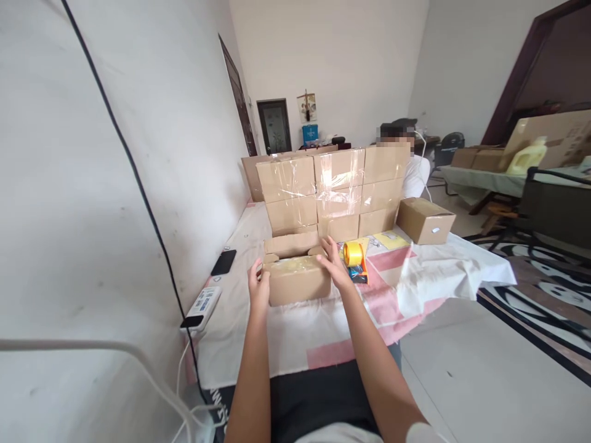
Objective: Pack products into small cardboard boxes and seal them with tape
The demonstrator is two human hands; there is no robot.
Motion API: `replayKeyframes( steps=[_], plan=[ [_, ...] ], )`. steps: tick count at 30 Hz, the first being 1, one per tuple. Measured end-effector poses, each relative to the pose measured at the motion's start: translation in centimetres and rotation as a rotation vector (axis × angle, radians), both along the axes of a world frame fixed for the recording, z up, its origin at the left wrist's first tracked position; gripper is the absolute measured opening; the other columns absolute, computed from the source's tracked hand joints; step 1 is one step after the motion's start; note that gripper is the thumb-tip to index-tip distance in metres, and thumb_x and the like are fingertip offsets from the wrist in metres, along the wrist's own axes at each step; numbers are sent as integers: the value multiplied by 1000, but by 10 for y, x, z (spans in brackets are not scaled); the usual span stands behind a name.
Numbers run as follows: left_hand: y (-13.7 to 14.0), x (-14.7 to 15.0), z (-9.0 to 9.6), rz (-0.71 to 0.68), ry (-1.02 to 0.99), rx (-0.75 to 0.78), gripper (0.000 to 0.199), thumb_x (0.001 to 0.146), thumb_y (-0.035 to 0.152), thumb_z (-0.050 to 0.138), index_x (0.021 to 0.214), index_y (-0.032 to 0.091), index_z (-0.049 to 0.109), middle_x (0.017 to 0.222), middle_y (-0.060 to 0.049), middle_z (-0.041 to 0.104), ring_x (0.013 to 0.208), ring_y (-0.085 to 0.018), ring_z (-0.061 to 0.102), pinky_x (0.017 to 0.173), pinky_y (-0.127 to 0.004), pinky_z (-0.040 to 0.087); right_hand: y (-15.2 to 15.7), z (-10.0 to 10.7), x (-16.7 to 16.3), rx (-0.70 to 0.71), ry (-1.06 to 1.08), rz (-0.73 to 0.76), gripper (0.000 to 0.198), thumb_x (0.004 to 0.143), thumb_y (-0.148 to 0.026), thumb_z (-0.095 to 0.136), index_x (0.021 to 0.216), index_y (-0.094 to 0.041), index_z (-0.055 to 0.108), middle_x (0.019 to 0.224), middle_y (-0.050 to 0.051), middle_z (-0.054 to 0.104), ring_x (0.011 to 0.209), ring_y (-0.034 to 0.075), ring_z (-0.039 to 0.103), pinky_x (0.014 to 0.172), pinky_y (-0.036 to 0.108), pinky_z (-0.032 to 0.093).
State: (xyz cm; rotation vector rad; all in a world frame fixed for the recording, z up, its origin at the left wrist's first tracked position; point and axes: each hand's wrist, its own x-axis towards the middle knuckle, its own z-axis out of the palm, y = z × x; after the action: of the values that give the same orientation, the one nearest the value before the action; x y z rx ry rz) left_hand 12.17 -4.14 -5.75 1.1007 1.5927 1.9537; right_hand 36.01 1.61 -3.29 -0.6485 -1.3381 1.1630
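Observation:
A small brown cardboard box (295, 282) lies on the cloth-covered table (295, 335) in front of me, its top glossy with clear tape. My left hand (258, 288) grips its left end. My right hand (333, 266) presses on its right top edge, fingers spread. Behind it a second box (292, 243) stands with its flaps open. A yellow tape dispenser (355, 257) sits just right of my right hand.
A wall of taped cardboard boxes (332, 191) is stacked at the table's far end, with one loose box (425, 219) to its right. A phone (224, 262) and a white device (203, 304) lie by the left wall. Another person sits behind the stack.

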Motion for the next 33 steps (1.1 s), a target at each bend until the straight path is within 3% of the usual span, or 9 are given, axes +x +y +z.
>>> replayKeyframes(
  steps=[4, 7, 9, 12, 16, 20, 24, 28, 33],
  plan=[
    [-6, 0, -1, -8, 67, 3, 62, 83, 30, 55, 145, 25, 55, 144, -11, 58, 123, -24, 62, 100, -35, 53, 13, 1, -3, 99, 85, -44, 77, 84, -58, 67, 150, -28, 40, 132, 9, 63, 135, 27, 55, 123, 48, 34],
    [-7, 1, 3, -7, 196, 10, 47, 84, 28, 48, 127, 24, 69, 138, -9, 60, 131, -24, 57, 116, -37, 44, 7, -10, 3, 193, 22, -65, 58, 90, -55, 61, 138, -25, 50, 114, 7, 66, 120, 25, 61, 118, 45, 40],
    [-7, 1, 9, 18, 308, -10, 40, 86, 27, 44, 110, 21, 75, 132, -10, 61, 133, -25, 55, 121, -38, 38, -1, -19, 7, 221, 0, -60, 57, 90, -56, 61, 136, -24, 50, 122, 9, 64, 126, 26, 58, 119, 44, 39],
    [-10, 5, 23, 74, 488, -92, 39, 89, 28, 41, 104, 21, 77, 137, -14, 60, 134, -31, 54, 119, -49, 39, -9, -28, 10, 301, -120, -71, 69, 85, -54, 71, 142, -24, 45, 142, 12, 56, 141, 28, 48, 123, 43, 34],
    [-18, 20, 44, 102, 770, -208, 29, 89, 38, 56, 98, 23, 78, 153, -14, 54, 141, -44, 44, 118, -69, 29, -6, -29, 8, 412, -237, -148, 61, 83, -51, 75, 131, -23, 53, 137, 14, 58, 135, 28, 53, 120, 45, 38],
    [-18, 43, 56, -46, 1014, -226, 38, 93, 47, 56, 113, 23, 78, 142, -13, 65, 136, -38, 53, 121, -57, 30, 8, -26, 9, 439, -210, -142, 47, 80, -52, 77, 112, -23, 59, 128, 13, 61, 131, 28, 56, 119, 45, 39],
    [-18, 59, 55, -82, 1217, -296, 64, 88, 53, 67, 142, 20, 63, 153, -14, 56, 143, -43, 44, 120, -57, 31, 21, -23, 16, 394, -213, -79, 45, 81, -54, 75, 111, -23, 60, 138, 14, 58, 137, 26, 54, 121, 44, 36],
    [-22, 68, 57, -5, 1342, -376, 63, 87, 48, 69, 143, 20, 61, 151, -13, 58, 137, -40, 50, 114, -54, 37, 21, -19, 22, 343, -250, -19, 43, 83, -51, 75, 114, -23, 63, 151, 12, 53, 143, 25, 50, 123, 42, 34],
    [-23, 72, 67, -44, 1375, -402, 57, 89, 46, 66, 140, 21, 63, 143, -11, 64, 126, -36, 58, 109, -52, 41, 6, -13, 38, 237, -280, 1, 61, 84, -48, 75, 139, -27, 59, 160, 10, 46, 150, 25, 43, 126, 44, 31]
  ],
)
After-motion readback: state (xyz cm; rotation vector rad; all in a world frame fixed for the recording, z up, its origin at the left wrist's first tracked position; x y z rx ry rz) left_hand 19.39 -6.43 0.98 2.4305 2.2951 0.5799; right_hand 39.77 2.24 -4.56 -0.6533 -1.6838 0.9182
